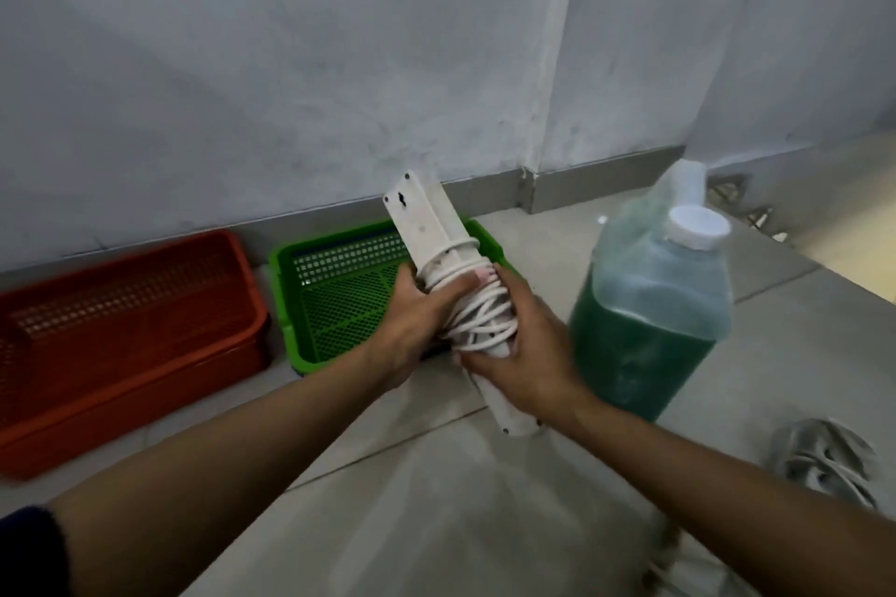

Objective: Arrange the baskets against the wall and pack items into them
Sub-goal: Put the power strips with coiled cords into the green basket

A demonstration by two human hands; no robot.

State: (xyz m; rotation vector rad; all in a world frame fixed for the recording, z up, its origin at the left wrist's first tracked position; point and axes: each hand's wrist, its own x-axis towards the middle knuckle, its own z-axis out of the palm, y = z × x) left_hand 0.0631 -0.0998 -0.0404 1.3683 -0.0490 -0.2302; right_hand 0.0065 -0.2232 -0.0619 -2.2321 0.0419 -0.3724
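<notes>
Forearms: both reach in from the lower edge, the left one with a dark sleeve (29, 548) at its near end.
Left hand (412, 330): fingers and thumb curled round the middle of a white power strip (426, 218), thumb lying over its wound cord (477, 310).
Right hand (526, 354): wrapped round the lower part of the same strip, fingers over the cord coils.
Power strip: held tilted, upper end toward the wall (291, 63), lower end poking out below the right hand, raised above the near right corner of the green basket.
Green basket (349, 296): on the tiled floor (436, 499), back edge by the skirting; nothing visible in the part that shows.
Orange basket (126, 330): just left of the green one, also along the wall.
Jug (654, 305): clear plastic with a white cap, part full of green liquid, standing just right of the hands.
Second cord bundle (819, 461): blurred, pale, on the floor at far right.
</notes>
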